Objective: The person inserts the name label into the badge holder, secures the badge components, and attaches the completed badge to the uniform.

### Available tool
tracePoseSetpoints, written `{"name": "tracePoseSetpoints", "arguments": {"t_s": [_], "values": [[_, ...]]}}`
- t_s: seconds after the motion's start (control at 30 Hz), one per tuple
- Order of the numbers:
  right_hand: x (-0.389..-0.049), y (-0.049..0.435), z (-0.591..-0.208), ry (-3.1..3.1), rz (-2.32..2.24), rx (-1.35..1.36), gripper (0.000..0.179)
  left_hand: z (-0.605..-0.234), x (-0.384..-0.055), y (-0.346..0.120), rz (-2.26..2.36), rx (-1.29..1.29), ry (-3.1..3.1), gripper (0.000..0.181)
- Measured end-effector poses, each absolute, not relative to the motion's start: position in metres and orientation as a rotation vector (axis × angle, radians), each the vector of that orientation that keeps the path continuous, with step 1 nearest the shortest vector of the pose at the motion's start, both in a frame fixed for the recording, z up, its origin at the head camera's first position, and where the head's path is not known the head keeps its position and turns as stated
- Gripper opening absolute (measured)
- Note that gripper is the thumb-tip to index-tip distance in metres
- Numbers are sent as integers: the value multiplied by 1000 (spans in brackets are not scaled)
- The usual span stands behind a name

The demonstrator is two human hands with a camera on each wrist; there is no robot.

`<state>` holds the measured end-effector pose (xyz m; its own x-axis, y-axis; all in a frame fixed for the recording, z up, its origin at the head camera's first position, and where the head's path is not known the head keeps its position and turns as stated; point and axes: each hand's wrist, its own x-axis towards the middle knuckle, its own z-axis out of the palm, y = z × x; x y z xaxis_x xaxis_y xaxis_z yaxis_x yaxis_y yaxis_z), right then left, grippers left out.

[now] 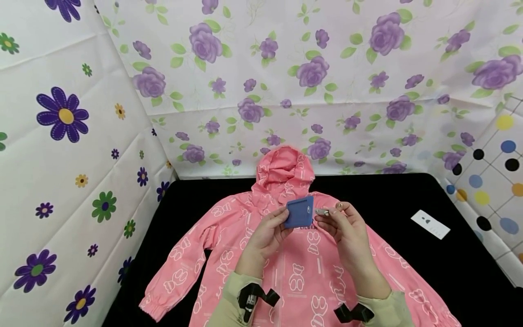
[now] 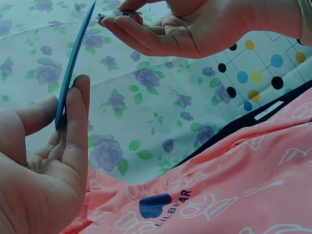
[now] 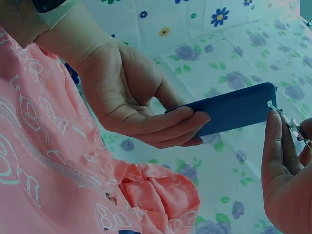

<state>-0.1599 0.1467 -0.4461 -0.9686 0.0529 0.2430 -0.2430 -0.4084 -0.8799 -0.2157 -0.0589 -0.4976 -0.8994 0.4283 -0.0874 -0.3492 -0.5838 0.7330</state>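
My left hand [image 1: 264, 236] pinches a flat blue badge holder [image 1: 297, 213] by one edge, thumb against fingers, above the chest of a pink hooded jacket [image 1: 294, 281]. A slot shows near the holder's right edge. Close by on the right, my right hand [image 1: 345, 234] pinches a small metal badge clip [image 1: 322, 211]. The left wrist view shows the badge holder [image 2: 73, 68] edge-on. In the right wrist view, a pale strap end of the clip [image 3: 294, 128] is at the holder's slotted end; whether it passes through the slot cannot be told.
The jacket lies spread out, hood [image 1: 283, 168] toward the back, on a black-covered table [image 1: 392, 195]. A white card [image 1: 430, 224] with dark marks lies to the right. Flower-patterned cloths [image 1: 253, 68] stand behind and at the left; a dotted one [image 1: 500, 181] is at the right.
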Motion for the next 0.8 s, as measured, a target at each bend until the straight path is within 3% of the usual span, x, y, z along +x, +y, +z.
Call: {"name": "tracePoseSetpoints", "arguments": {"t_s": [0.37,0.5,0.8], "values": [[-160,148,-446,-1629,2455,281,15,-495,-214,-62,2451,188,1079,33],[-159,149,-446,-1595,2499,343,5,-496,-214,-63,2450,196,1081,32],[-160,151,-444,-1642,2503,302,8,-498,-216,-65,2478,201,1024,23]]}}
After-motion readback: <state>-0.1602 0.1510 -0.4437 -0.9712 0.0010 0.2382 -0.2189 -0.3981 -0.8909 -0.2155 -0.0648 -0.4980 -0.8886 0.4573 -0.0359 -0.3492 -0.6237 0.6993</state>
